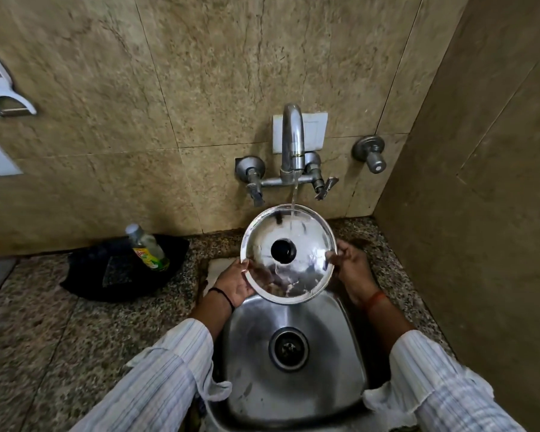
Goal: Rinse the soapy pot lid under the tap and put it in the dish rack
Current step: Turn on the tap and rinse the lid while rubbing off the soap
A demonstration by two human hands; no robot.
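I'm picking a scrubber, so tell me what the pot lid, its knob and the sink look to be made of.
Pot lid: apparently stainless steel, polished; it mirrors its surroundings. Knob: black and duller, probably plastic, though the picture cannot confirm it. Sink: likely stainless steel with a brushed, satin finish; soft grey sheen and blurred highlights rather than sharp reflections.

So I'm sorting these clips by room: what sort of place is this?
Most likely a home kitchen's washing-up corner. A steel sink is set in a speckled stone counter, a wall tap runs onto a pot lid, and a dish soap bottle stands nearby.
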